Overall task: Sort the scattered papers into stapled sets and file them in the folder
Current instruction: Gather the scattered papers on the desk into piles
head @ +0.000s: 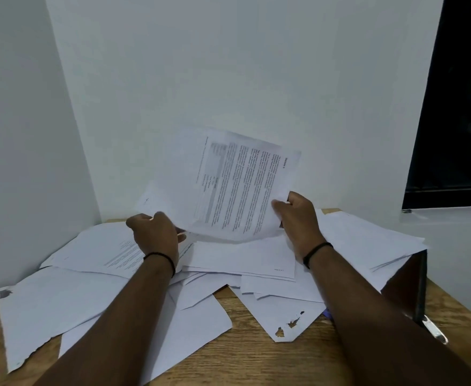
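Note:
Many white sheets (240,260) lie scattered and overlapping across a wooden table (256,355). My right hand (298,218) pinches the right edge of a printed sheet (237,185) and holds it up, tilted, above the pile. Behind it a second raised sheet (151,200) shows; my left hand (153,235) grips at its lower left edge, fingers curled. A dark folder (407,285) lies at the right under several papers, its metal clip (434,332) sticking out toward me. No stapler is in sight.
White walls enclose the table at the back and left. A dark window (457,107) sits at the upper right above a white ledge (457,235). Some sheets near me have torn, holed corners (287,327). Bare wood shows along the front edge.

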